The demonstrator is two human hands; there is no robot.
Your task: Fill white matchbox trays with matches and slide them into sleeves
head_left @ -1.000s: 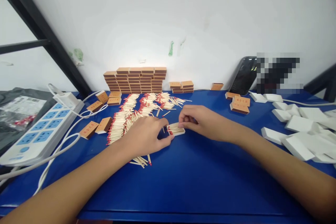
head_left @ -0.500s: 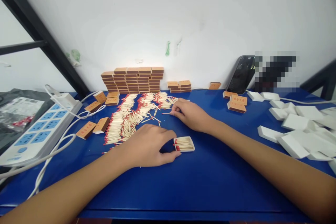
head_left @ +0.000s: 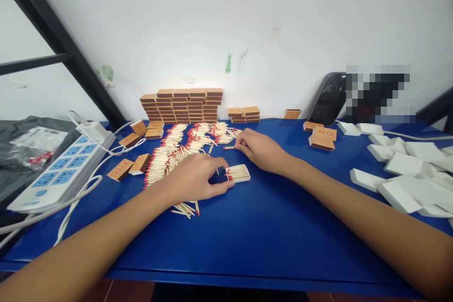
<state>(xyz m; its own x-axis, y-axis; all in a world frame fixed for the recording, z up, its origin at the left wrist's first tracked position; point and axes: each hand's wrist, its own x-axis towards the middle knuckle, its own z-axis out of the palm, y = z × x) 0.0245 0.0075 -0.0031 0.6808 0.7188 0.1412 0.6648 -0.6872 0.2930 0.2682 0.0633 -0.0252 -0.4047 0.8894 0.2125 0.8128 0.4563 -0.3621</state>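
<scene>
My left hand [head_left: 196, 177] has thumb and index finger closed on the left end of a small white matchbox tray [head_left: 248, 177]. Several red-tipped matches lie side by side inside that tray. Just beyond it, my right hand [head_left: 260, 152] pinches a single match [head_left: 229, 147], whose red head points left. A broad heap of loose matches [head_left: 158, 163] spreads behind and to the left of my left hand, which hides part of it. A few stray matches [head_left: 184, 210] lie on the near side of my left wrist.
Matchboxes stand stacked [head_left: 180, 107] against the wall, with a smaller stack [head_left: 244, 114] beside them. White empty trays [head_left: 403, 165] are heaped at right. A phone [head_left: 327, 99] leans on the wall. A power strip [head_left: 62, 167] with white cables lies left on the blue table [head_left: 265, 240].
My left hand and the tray have moved away from me and slightly left, uncovering stray matches near my wrist. My right hand still pinches a match. The camera view has shifted slightly.
</scene>
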